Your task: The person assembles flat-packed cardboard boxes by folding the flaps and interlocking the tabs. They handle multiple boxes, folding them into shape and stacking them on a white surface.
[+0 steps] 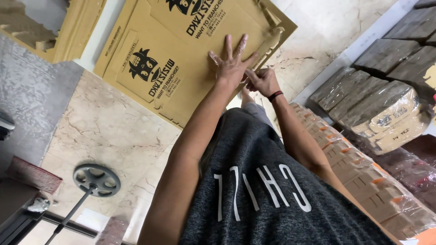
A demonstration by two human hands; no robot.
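Observation:
A flat brown cardboard box blank (181, 50) with black printed logos lies on the marble floor in front of me. My left hand (231, 63) presses flat on it near its right edge, fingers spread wide. Just beside it, my right hand (262, 81), with a dark band on the wrist, curls its fingers around the blank's edge by a notched flap (272, 38). My dark grey shirt fills the lower middle of the view.
Plastic-wrapped bundles of flat cardboard (363, 177) run along the right, with more stacks (386, 104) behind. More cardboard blanks (68, 27) lie at the top left. A round weight plate on a bar (96, 180) sits on the floor (109, 131) at lower left.

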